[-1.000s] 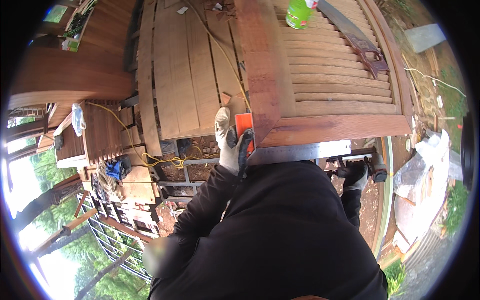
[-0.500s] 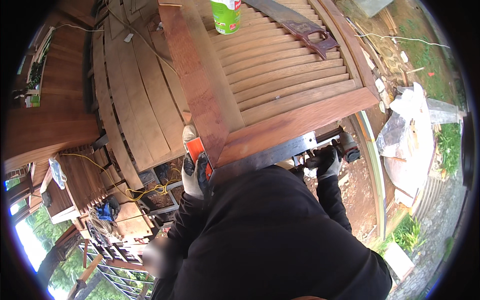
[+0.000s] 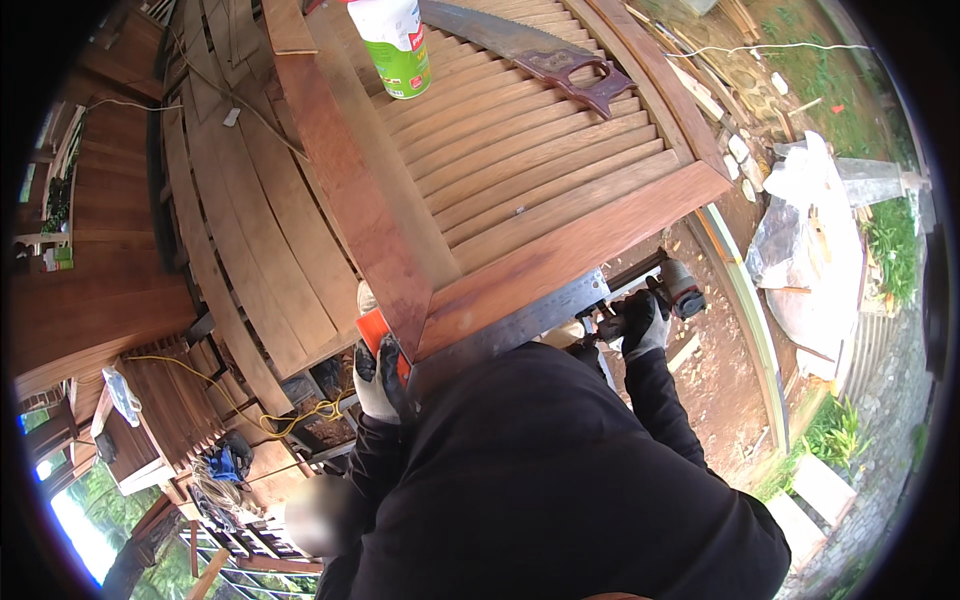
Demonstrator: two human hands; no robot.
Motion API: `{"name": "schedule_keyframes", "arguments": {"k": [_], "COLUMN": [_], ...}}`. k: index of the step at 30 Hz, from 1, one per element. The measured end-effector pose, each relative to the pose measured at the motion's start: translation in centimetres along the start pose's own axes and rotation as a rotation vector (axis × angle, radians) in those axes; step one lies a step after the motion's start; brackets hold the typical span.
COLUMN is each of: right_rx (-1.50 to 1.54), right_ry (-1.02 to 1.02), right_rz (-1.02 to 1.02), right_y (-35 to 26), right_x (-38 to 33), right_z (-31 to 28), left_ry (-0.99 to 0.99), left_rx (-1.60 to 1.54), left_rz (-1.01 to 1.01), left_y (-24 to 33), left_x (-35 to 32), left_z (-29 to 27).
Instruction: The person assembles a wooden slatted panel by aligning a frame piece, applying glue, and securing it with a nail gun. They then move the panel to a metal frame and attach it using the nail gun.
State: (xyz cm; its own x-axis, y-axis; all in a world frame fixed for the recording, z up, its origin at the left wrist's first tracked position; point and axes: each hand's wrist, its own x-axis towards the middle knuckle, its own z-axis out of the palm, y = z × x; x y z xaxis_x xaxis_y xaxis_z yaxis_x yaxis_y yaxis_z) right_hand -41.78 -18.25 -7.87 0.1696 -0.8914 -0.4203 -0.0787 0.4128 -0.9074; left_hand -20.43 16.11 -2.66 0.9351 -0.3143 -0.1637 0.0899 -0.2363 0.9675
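A slatted wooden door panel [image 3: 520, 190] lies flat in front of me, with a metal straightedge [image 3: 520, 325] along its near edge. In its grey and black glove, my left hand [image 3: 378, 378] grips an orange-handled tool [image 3: 378, 330] at the panel's near left corner. My right hand [image 3: 640, 320], also gloved, holds a small power tool [image 3: 670, 290] at the near right end of the straightedge. My dark sleeves and torso hide the space below the panel edge.
A hand saw [image 3: 540, 55] and a green and white bottle [image 3: 395, 45] rest on the far part of the panel. Loose planks [image 3: 230, 230] lie to the left, a yellow cord [image 3: 250, 395] below them. White sacks [image 3: 810, 250] sit on bare ground at right.
The view has swung so the panel sits more tilted and higher in frame. Both hands stay at the panel's near edge on the same tools.
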Motion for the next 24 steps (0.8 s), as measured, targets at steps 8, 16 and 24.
{"name": "schedule_keyframes", "arguments": {"k": [8,16,24], "right_rx": [-0.043,-0.173,-0.154], "right_ry": [-0.024,-0.175,-0.281], "right_rz": [-0.006,-0.030,-0.056], "right_y": [1.7,1.7,1.4], "right_x": [1.3,1.5,2.0], "right_z": [-0.5,-1.8,-1.1], "left_ry": [0.037,0.028,-0.046], "left_rx": [0.002,0.187,-0.283], "left_rz": [-0.040,0.075,-0.209], "left_y": [-1.3,-3.0,-0.1], "left_x": [-0.5,0.4,0.3], "left_z": [-0.6,-0.7,-0.2]}}
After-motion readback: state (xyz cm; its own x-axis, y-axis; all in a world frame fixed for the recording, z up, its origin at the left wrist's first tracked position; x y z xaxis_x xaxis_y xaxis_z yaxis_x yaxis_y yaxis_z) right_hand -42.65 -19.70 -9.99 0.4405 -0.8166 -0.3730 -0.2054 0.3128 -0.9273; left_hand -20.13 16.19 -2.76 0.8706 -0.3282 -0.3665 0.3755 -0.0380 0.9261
